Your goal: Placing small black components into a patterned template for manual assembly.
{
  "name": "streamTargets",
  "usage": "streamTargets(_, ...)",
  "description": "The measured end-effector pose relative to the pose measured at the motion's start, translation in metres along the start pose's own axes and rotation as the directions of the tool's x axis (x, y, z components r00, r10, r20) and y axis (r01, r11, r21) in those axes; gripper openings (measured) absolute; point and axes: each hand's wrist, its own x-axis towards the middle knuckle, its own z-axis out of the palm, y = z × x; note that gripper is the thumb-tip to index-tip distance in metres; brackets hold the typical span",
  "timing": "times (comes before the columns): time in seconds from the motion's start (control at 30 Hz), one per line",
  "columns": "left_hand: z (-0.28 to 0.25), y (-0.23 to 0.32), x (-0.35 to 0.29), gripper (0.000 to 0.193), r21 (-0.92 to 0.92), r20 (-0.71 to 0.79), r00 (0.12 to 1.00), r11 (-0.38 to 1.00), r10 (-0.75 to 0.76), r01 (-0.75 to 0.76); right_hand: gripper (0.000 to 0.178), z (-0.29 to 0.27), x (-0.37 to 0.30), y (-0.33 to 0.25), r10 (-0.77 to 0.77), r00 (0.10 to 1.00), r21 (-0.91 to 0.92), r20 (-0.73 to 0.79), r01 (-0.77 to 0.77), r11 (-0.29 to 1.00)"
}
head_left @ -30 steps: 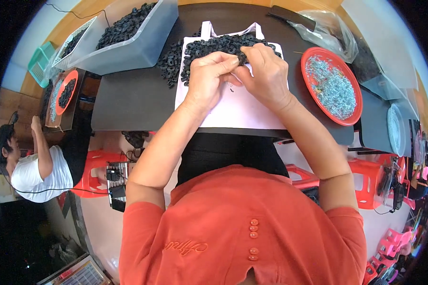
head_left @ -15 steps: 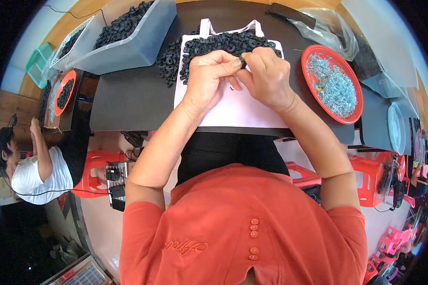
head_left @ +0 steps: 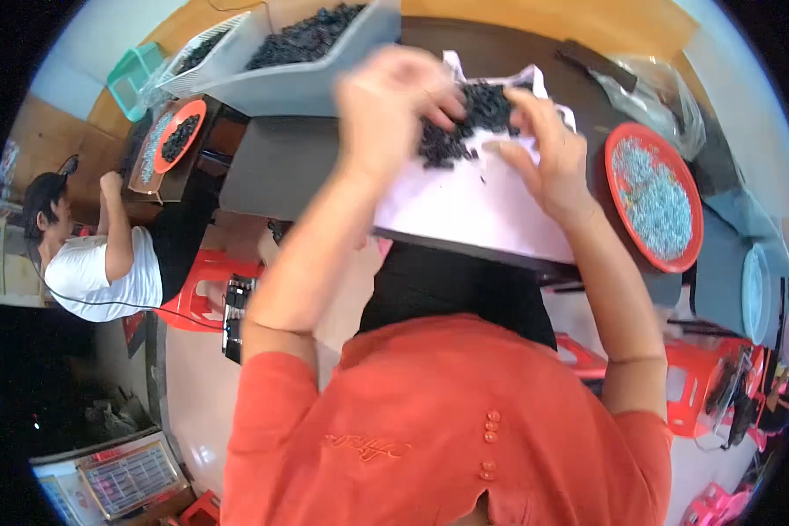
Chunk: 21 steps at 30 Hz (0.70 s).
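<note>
A heap of small black parts (head_left: 486,107) lies on a white cloth bag with handles (head_left: 464,206), spread flat on the dark table. My left hand (head_left: 385,105) is raised at the heap's left side, beside the big clear bin. Motion smears its fingers, so whether they hold anything does not show. At the heap's right edge my right hand (head_left: 552,153) has its thumb and fingers apart, with nothing seen between them. A few black bits lie loose on the bare part of the bag below the heap.
A large clear bin (head_left: 324,74) of black parts stands at the back left. To the right is a red plate (head_left: 697,219) of small silvery-blue pieces; a clear plastic bag (head_left: 675,110) lies behind it. A person in a white shirt (head_left: 105,267) sits at another table on the left.
My hands have parted from the small black part they were pinching together. The left has swung up and left relative to the bag; the right has opened. The whole view has turned and shifted.
</note>
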Motion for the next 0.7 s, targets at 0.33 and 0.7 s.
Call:
streamTargets(0.33,-0.072,0.009,0.082,0.014,0.809,0.190,0.876,0.435,0.443,-0.395,0.028,-0.027,0.003,0.013,0.326,0.939,0.288,-0.107,-0.285,0.914)
streamTargets(0.7,-0.012,-0.053,0.002,0.020,0.584,0.616,0.747,0.492,0.250,-0.646,0.013,-0.031,0.007,0.008,0.531,0.847,0.461,-0.021,-0.463,0.757)
